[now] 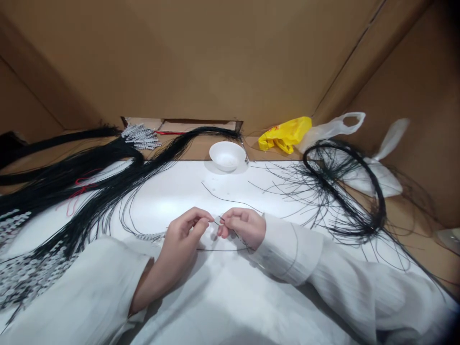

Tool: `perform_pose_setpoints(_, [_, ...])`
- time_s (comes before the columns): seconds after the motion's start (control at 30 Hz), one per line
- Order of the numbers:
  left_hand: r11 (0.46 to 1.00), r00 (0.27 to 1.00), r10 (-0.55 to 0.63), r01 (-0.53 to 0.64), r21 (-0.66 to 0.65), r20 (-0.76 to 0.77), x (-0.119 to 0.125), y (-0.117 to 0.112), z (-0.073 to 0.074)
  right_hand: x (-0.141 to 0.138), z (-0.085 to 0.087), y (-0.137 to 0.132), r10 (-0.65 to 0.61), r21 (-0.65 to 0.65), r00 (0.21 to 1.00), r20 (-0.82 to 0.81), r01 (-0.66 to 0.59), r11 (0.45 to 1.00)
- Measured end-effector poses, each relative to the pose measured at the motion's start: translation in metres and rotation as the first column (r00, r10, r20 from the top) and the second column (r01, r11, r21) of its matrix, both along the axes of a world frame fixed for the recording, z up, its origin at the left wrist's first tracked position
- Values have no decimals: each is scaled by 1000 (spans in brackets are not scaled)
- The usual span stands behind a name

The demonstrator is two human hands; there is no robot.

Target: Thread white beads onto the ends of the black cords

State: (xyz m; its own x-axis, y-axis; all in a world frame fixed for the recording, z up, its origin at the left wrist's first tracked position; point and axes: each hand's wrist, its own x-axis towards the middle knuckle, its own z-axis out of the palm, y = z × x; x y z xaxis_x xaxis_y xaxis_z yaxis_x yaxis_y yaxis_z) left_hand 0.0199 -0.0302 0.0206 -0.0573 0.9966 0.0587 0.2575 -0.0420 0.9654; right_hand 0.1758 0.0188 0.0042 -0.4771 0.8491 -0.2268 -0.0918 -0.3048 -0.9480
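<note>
Close together over the white tabletop [158, 191], my two hands meet near the middle of the view. My left hand [189, 235] is closed, thumb and forefinger pinching a thin black cord [216, 223]. Opposite it, my right hand [242, 225] also pinches black cord between thumb and fingers. Short cord ends show in the small gap between the fingertips. Whether a knot or a bead sits there is too small to tell. A loose strand [223, 199] lies on the table just beyond the hands.
Long bundles of black cord [108, 187] with white beaded ends [43, 273] spread at left, with a red string [77, 191]. A white bowl [227, 155] stands at the back. Right lie a coiled black cord bundle [377, 201], a yellow bag [287, 134] and clear plastic bags [334, 128]. Cardboard walls [215, 62] surround the table.
</note>
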Motion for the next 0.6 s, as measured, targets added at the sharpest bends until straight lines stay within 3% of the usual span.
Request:
perform_pose_setpoints(0.13, [997,991,45,-37,-62,129,-3,5,-5,2,2,-4,69,59,997,26,-70,996])
perform_pose_setpoints(0.27, [994,984,61,-45,-99,165,-4,8,-8,2,1,-6,54,114,993,102,-65,991])
perform_pose_setpoints(0.47, [970,932,-40,123,-211,361,0,6,-10,-1,3,-11,25,225,983,182,-67,972])
perform_pose_setpoints(0.6, [946,883,-97,225,-233,459,1,6,-10,-1,7,-14,14,234,983,186,-58,971])
